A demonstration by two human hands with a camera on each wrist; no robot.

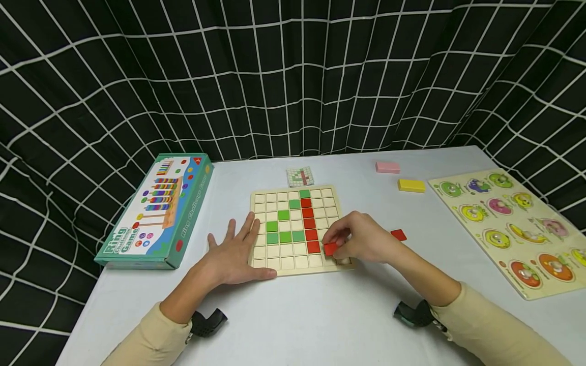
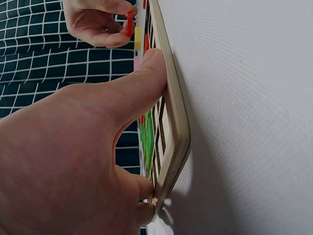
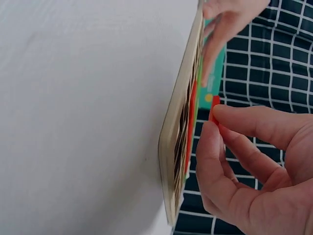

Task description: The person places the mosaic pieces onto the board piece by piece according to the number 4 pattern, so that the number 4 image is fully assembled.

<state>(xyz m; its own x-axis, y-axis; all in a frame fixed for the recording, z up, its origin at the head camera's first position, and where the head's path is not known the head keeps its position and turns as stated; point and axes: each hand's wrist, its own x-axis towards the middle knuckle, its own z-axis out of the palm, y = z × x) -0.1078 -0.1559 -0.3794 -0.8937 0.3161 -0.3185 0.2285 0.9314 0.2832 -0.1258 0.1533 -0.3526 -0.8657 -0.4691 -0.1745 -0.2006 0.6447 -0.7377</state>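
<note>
White table (image 1: pixel 320 315), backed by black curtain with white grid lines (image 1: pixel 293 76). On the left, green game box (image 1: pixel 155 213) lying flat; on the right, fruit peg puzzle (image 1: pixel 517 229) along the table edge. Centre, wooden grid board (image 1: pixel 297 264), square cells, partly filled.

Done so far, judging by the board: a red column (image 1: pixel 309 223) running down from just below the top row, capped by one green tile (image 1: pixel 304 193); a green diagonal (image 1: pixel 289 209) stepping down leftward from that cap and a green row (image 1: pixel 285 237) along its foot, meeting the red column. Most cells bare on either side and along the bottom. Seemingly well under way, not finished: one piece in hand, more waiting off the board.

Left hand (image 1: pixel 235 251) spread flat, fingers straight, pressing on the board's left edge, thumb along its near rim; grasping nothing. Right hand (image 1: pixel 361 239) pinching a red tile (image 1: pixel 330 248) between thumb and fingertips, held just over the lower right cells, beside the foot of the red column; touching the board or not, cannot tell.

Off the board: pink block (image 1: pixel 387 167) and yellow block (image 1: pixel 411 185) toward the far right, a loose red tile (image 1: pixel 399 235) just beside the right hand, and a small pattern card (image 1: pixel 300 176) beyond the board's far edge.
</note>
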